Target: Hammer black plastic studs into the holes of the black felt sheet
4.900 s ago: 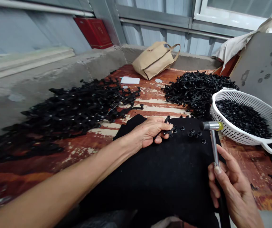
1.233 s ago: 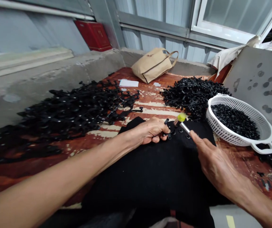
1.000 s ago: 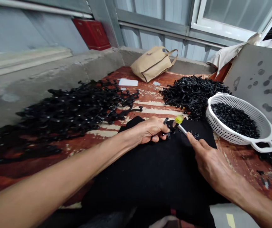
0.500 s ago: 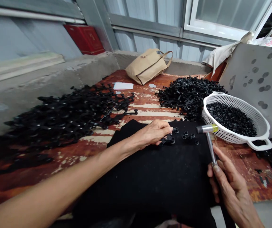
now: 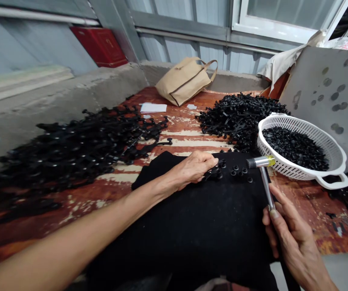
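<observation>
My left hand [image 5: 194, 167] is closed over a black part [image 5: 216, 173] with round knobs, on a black cloth [image 5: 204, 226]. Its fingers hide some of that part. Several small black round pieces [image 5: 236, 172] lie on the cloth just to the right. In my right hand [image 5: 289, 230] is the metal handle of a small hammer [image 5: 265, 186]. The hammer's head, dark at one end and yellow at the other, is raised beside the loose pieces, near the white basket's edge.
A white basket [image 5: 306, 178] of black discs stands at the right. Black parts form a large pile [image 5: 79, 149] at the left and another [image 5: 240, 117] behind the cloth. Farther back are a beige bag [image 5: 183, 81], white paper [image 5: 153, 108] and a red box [image 5: 102, 46].
The whole view has shifted slightly. My left hand has turned a little over the black part; my right hand still holds the hammer in nearly the same pose.
</observation>
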Demonstrator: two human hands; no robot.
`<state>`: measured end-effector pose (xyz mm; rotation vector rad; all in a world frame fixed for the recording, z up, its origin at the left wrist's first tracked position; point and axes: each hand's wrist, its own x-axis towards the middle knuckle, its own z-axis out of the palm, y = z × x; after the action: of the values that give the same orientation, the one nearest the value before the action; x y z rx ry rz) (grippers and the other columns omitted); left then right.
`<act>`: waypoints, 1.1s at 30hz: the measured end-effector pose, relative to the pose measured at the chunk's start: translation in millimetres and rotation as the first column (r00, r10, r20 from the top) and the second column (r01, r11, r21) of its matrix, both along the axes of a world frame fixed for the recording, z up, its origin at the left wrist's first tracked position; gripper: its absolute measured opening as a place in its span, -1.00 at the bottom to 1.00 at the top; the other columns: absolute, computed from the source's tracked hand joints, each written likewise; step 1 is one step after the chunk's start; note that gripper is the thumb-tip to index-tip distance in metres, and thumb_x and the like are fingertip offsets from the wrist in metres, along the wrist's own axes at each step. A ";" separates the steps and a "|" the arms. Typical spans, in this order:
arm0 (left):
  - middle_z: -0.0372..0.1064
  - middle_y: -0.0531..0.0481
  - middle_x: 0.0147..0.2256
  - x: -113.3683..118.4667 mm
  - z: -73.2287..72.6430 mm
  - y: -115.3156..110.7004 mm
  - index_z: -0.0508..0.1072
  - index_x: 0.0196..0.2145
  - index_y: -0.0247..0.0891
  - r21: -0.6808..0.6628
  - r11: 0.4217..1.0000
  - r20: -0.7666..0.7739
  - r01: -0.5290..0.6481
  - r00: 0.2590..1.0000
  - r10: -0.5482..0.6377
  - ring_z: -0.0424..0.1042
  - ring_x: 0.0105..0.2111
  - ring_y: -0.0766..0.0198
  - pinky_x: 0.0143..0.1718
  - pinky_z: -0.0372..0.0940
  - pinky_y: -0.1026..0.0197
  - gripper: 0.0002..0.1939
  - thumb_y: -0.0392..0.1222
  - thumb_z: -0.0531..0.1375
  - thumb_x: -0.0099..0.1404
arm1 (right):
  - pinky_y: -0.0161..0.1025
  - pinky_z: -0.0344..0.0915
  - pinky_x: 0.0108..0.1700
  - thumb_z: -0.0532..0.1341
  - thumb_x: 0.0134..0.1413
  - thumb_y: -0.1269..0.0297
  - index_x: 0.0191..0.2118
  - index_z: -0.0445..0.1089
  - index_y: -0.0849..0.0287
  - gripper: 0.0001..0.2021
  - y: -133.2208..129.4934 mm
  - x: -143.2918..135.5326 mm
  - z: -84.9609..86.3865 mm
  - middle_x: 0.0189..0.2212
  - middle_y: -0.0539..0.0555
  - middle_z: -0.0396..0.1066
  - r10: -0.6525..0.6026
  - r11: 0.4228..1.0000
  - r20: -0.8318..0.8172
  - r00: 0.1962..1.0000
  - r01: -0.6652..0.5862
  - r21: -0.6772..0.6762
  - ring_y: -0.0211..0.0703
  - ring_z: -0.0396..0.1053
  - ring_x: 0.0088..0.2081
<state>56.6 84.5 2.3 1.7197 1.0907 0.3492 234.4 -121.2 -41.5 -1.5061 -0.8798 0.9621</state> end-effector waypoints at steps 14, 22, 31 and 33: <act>-0.08 0.17 -0.65 1.1 -2.1 1.2 0.20 -0.57 -0.22 0.028 1.000 -0.022 -0.006 1.000 0.006 -0.13 -0.70 0.47 -0.66 -0.21 0.35 -0.67 0.02 0.06 0.24 | -0.46 0.19 -0.68 0.11 0.30 0.08 0.30 0.09 -0.23 -0.51 0.8 1.6 -2.2 -0.37 -0.07 0.32 0.024 1.000 0.000 1.000 -0.024 -0.006 -0.41 0.18 -0.64; -0.11 0.18 -0.65 2.0 -2.8 -1.3 0.13 -0.58 -0.21 0.174 0.985 -0.083 0.020 0.997 -0.005 -0.11 -0.66 0.45 -0.60 -0.18 0.30 -0.68 -0.06 0.00 0.27 | -0.49 0.18 -0.67 0.11 0.30 0.08 0.27 0.14 -0.27 -0.55 0.7 -0.5 0.2 -0.39 -0.09 0.31 0.014 1.000 -0.008 1.000 -0.014 -0.004 -0.42 0.19 -0.63; 0.02 0.11 -0.64 6.1 -8.5 2.0 0.12 -0.67 -0.23 0.427 0.902 -0.155 0.066 0.988 0.002 0.06 -0.58 0.37 -0.49 -0.06 0.24 -0.66 -0.10 -0.02 0.22 | -0.44 0.17 -0.66 0.05 0.33 0.07 0.33 0.04 -0.20 -0.50 1.0 3.4 3.1 -0.38 -0.05 0.30 0.100 0.993 0.084 0.991 -0.094 -0.076 -0.39 0.18 -0.62; 0.02 0.11 -0.65 5.6 -10.2 1.9 0.11 -0.67 -0.22 0.464 0.882 -0.180 0.083 0.984 0.003 0.06 -0.59 0.37 -0.50 -0.06 0.24 -0.66 -0.08 -0.04 0.21 | -0.42 0.16 -0.65 0.01 0.34 0.13 0.34 0.06 -0.09 -0.51 6.4 3.8 8.7 -0.40 -0.04 0.29 0.164 0.984 0.193 0.967 -0.148 -0.098 -0.36 0.15 -0.62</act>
<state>62.2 86.3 -7.8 2.2380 1.1590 0.4718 238.2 -114.8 -32.8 -1.6442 -1.1293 0.9818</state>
